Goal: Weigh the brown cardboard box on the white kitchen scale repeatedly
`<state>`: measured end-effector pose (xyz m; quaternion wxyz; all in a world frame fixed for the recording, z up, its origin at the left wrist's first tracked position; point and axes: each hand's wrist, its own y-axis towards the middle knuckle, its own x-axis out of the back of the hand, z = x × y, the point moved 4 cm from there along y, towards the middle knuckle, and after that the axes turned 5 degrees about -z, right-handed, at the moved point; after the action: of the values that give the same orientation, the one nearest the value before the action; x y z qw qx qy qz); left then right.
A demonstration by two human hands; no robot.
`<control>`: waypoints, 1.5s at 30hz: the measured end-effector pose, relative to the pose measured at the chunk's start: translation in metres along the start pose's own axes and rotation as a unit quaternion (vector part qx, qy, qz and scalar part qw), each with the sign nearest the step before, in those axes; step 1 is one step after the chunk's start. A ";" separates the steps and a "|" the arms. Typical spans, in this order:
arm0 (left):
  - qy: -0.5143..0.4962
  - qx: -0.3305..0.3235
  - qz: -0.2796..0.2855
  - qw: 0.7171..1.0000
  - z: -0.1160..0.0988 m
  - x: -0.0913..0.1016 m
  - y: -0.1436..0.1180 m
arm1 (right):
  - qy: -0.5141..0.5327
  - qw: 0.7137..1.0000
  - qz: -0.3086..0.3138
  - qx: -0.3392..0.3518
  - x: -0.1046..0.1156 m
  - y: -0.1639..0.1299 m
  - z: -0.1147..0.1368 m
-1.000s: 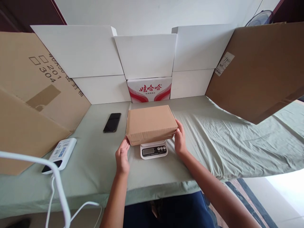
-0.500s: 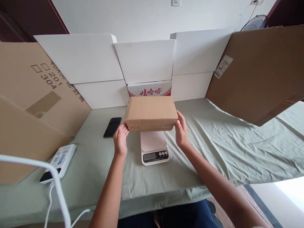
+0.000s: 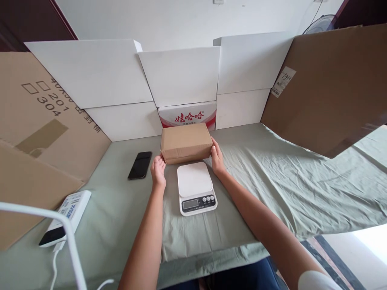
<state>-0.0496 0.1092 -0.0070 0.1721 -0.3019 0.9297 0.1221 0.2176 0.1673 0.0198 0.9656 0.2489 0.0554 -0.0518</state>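
Observation:
Between my two hands is a closed brown cardboard box (image 3: 186,141), just behind the kitchen scale. My left hand (image 3: 158,171) grips its lower left corner, and my right hand (image 3: 216,156) presses against its right end. The far side and underside of the box are hidden, so I cannot tell whether it rests fully on the cloth. In front of it stands the white digital kitchen scale (image 3: 195,180), nothing on its plate and its display blank. A black phone (image 3: 140,165) lies flat to the left of my left hand.
White boxes (image 3: 181,76) line the back, with a red-printed carton (image 3: 187,114) below them. Large cardboard panels stand at left (image 3: 45,133) and right (image 3: 326,92). A white power bank-like device (image 3: 66,217) with a cable lies front left. Wrinkled green cloth (image 3: 290,181) covers the table.
The cardboard box has moved back and down, away from above the scale, held by both hands. More of the scale's plate now shows.

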 end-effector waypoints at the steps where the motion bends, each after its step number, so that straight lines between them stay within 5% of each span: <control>1: 0.001 0.001 0.000 1.000 0.001 0.000 0.000 | -0.003 1.000 -0.002 -0.001 0.000 0.000 -0.001; 45: 0.019 0.042 -0.011 0.999 0.006 0.004 0.003 | 0.003 0.998 0.004 -0.057 0.002 0.001 -0.009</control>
<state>-0.0532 0.1118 -0.0130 0.1680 -0.3073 0.9337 0.0750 0.2191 0.1724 0.0124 0.9783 0.1934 0.0600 -0.0440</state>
